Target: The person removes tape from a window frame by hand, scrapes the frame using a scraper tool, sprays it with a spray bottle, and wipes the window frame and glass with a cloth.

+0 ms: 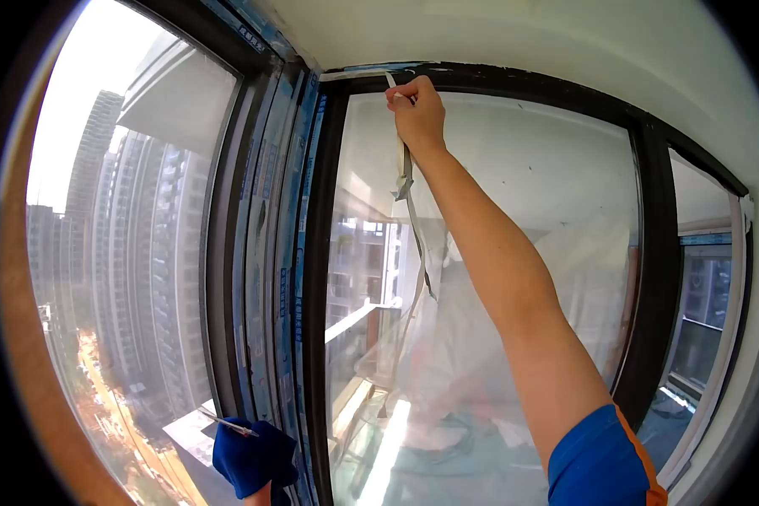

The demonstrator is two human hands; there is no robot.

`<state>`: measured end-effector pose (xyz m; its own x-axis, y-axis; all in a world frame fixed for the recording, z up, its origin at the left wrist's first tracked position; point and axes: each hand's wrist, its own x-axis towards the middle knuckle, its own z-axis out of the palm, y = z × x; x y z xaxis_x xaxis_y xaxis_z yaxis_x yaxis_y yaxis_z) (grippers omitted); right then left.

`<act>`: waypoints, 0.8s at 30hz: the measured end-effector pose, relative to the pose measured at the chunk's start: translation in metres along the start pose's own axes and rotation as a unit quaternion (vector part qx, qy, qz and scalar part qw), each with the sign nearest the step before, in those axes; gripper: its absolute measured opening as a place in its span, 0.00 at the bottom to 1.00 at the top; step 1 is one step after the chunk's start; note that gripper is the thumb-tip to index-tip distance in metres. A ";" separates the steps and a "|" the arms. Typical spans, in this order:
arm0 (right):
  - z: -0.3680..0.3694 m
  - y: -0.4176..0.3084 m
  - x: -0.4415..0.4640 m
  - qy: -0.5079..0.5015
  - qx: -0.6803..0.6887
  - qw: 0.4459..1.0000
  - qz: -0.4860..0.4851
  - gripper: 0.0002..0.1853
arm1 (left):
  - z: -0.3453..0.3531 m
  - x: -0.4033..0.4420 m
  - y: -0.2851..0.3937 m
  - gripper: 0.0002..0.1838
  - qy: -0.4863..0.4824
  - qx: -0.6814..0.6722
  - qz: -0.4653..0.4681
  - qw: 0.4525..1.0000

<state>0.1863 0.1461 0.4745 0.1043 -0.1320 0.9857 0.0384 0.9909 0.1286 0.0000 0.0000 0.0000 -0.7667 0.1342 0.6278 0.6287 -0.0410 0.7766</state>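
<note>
My right hand (419, 111) is raised to the top bar of the dark window frame (514, 87), its fingers pinched on a strip of protective tape (403, 173). The loose strip hangs below the hand in front of the glass, twisted, with dark and pale sides. A short pale end of it reaches up to the frame. Low on the left is my left hand (255, 455), covered in dark blue that looks like a glove or cloth. From it sticks a slim metal tool (228, 422), whose kind I cannot make out. The left fingers are hidden under the blue covering.
Blue printed protective film (266, 194) covers the corner uprights between the two windows. Torn blue and white film remnants (371, 71) cling to the upper frame. A pale ceiling (514, 34) lies above. High-rise buildings (135, 236) stand beyond the left glass.
</note>
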 end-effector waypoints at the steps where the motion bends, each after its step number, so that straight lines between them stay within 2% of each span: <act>1: -0.003 0.007 -0.002 0.010 0.009 1.000 0.002 0.01 | 0.003 0.000 0.000 0.11 0.004 -0.005 0.006 1.000; 5: 0.000 -0.002 -0.016 0.016 0.034 0.999 0.026 0.01 | -0.005 -0.006 -0.002 0.09 0.009 -0.031 0.016 0.999; 9: 0.004 -0.017 -0.036 0.004 0.023 0.999 0.037 0.02 | -0.015 -0.005 0.001 0.09 -0.025 -0.042 -0.013 0.999; 14: 0.013 -0.027 -0.064 -0.008 0.019 0.999 0.039 0.03 | -0.047 -0.041 -0.023 0.08 -0.064 -0.093 0.030 0.993; 18: 0.017 -0.077 -0.110 -0.076 0.023 0.997 0.002 0.04 | -0.082 -0.074 -0.011 0.08 -0.099 -0.180 -0.002 0.979; 21: 0.010 -0.105 -0.142 -0.144 0.039 0.988 0.041 0.05 | -0.100 -0.094 -0.016 0.06 -0.135 -0.245 -0.064 0.958; 24: -0.011 -0.116 -0.167 -0.181 -0.027 0.982 0.051 0.08 | -0.123 -0.111 -0.014 0.04 -0.176 -0.258 -0.117 0.943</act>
<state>0.1754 0.0534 0.2942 -0.2494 -0.0060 0.9684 0.0993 0.9945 0.0318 0.0598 -0.1360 -0.0739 -0.7295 0.5154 0.4496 0.2310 -0.4330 0.8713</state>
